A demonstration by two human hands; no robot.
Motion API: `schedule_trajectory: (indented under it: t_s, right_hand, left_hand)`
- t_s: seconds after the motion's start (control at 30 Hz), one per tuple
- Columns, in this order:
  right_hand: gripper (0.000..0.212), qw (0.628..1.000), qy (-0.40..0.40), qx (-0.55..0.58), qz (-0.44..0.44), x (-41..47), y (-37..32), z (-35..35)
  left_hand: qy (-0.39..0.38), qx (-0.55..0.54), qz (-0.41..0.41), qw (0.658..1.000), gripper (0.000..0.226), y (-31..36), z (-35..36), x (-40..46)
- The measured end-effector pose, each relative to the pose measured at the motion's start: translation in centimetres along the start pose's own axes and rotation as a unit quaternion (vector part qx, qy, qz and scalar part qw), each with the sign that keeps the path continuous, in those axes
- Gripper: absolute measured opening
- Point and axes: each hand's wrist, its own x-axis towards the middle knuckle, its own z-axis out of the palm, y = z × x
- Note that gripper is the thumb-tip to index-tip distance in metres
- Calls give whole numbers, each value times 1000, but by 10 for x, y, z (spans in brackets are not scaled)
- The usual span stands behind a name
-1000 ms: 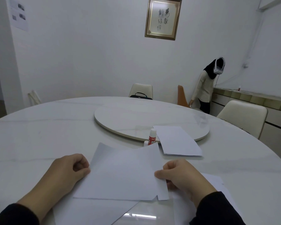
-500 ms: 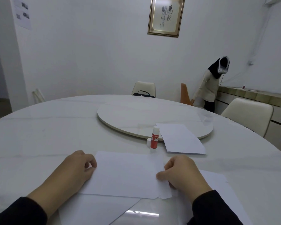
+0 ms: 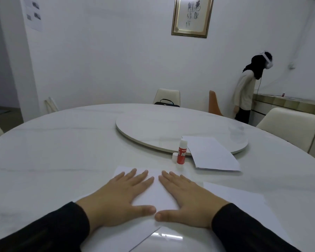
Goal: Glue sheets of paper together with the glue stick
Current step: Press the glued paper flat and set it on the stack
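- The glue stick (image 3: 181,152) stands upright just right of the frame's centre, on the tabletop (image 3: 62,151) at the near edge of the round turntable (image 3: 153,128). Its red label carries white lettering that reads "GLUE STICK"; the smaller print above is too blurred to read.
- Its white cap (image 3: 174,157) stands touching or just beside it, on its left.
- A framed sheet of brush calligraphy (image 3: 191,15) hangs at the top of the frame; the characters cannot be made out. Printed notices (image 3: 34,14) are at upper left, too small to read.
- The left hand (image 3: 120,195) lies palm down on the top sheet of paper (image 3: 155,194) in the lower middle, fingers (image 3: 133,179) straight and spread, gripping nothing.
- The right hand (image 3: 187,197) mirrors it, flat on the same sheet, fingers straight; the two thumbs nearly meet at the sheet's near edge.
- More paper (image 3: 244,200) lies under and to the right of that sheet.
- A separate stack of sheets (image 3: 211,153) lies right of the glue stick, partly on the turntable.
- A person (image 3: 247,88) stands at the right by a counter.
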Motion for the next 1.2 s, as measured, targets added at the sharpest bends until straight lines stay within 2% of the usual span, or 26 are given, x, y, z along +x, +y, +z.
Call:
schedule_trajectory:
  t_s: [0.37, 0.53, 0.77, 0.9, 1.03, 1.1, 1.2]
  right_hand:
    - [115, 997, -39, 29, 58, -6, 13, -7]
    - [118, 989, -86, 84, 84, -11, 24, -18]
    - [124, 978, -130, 99, 129, -12, 35, -31]
    - [95, 975, -122, 137, 129, -13, 41, -30]
    - [110, 980, -120, 100, 120, -13, 40, -30]
    - [107, 982, -99, 115, 116, -14, 41, -32]
    - [67, 968, -29, 216, 121, -12, 34, -30]
  left_hand:
    - [-12, -20, -32, 999, 99, -30, -3, -7]
    - [-28, -20, -14, 999, 92, -37, -6, -9]
    - [-45, -29, -12, 998, 84, -54, -13, -12]
    - [-48, -31, -12, 998, 86, -59, -11, -10]
    - [-50, -53, -31, 997, 90, -59, -12, -10]
    - [-50, -53, -32, 997, 92, -58, -12, -10]
    - [-45, -57, -27, 997, 93, -57, -12, -10]
